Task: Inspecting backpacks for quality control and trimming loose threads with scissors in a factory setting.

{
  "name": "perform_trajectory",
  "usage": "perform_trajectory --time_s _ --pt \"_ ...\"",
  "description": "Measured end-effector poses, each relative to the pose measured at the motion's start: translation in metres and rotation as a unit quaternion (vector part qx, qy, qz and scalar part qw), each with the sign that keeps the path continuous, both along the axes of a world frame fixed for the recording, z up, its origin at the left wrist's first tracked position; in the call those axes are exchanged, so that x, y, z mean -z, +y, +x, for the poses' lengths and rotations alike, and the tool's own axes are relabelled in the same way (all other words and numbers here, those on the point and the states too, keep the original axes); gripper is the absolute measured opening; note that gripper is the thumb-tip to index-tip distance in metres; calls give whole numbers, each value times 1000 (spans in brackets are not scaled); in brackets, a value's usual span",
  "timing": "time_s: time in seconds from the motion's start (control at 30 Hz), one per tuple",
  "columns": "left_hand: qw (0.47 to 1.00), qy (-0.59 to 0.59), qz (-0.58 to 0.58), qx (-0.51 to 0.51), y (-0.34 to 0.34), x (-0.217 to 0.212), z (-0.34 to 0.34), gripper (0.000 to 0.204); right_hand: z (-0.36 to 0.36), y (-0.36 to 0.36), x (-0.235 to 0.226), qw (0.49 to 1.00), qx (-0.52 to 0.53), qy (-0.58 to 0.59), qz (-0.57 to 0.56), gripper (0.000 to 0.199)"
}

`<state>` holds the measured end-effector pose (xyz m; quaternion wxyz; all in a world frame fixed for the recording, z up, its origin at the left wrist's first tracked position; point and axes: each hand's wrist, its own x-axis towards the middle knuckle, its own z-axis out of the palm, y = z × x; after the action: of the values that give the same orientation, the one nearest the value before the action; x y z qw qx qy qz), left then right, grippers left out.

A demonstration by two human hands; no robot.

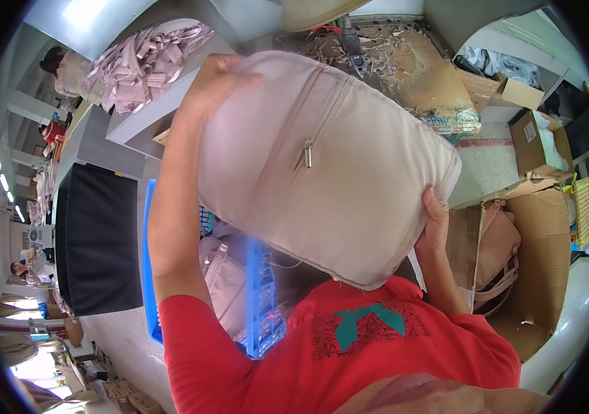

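A large pale pink fabric bag panel point(370, 179) with rounded corners is held up in front of my chest. A zipper with a metal pull point(309, 153) runs slantwise across it, and its edges look raw, with loose threads along the bottom. My left hand point(220, 84) grips the upper left edge, thumb on the face and the other fingers hidden behind. At the lower right edge my right hand point(435, 222) pinches the panel, its fingers partly behind the fabric.
A blue plastic crate point(261, 303) with pink pieces stands below the panel. To the right, an open cardboard box point(539, 276) holds a pink bag point(499, 238). Pink straps point(144, 65) lie piled at upper left; scraps litter a brown work surface point(405, 72) beyond. A black box-shaped object point(99, 238) stands left.
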<state>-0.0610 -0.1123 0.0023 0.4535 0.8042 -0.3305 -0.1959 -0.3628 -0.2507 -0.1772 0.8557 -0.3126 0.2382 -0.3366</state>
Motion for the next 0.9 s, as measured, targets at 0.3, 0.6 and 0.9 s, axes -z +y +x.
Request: perform_trajectory --time_s 0.3,0.6,0.9 --pt "998 -2 18 -59 -8 -1 -3 63 1 -2 -1 1000 -8 -11 13 44" --pt "998 -21 45 -41 -19 4 -9 61 -8 -2 2 999 27 -1 19 36" --pt "999 14 39 -15 -19 10 -12 51 -18 -4 9 999 37 0 1 35"
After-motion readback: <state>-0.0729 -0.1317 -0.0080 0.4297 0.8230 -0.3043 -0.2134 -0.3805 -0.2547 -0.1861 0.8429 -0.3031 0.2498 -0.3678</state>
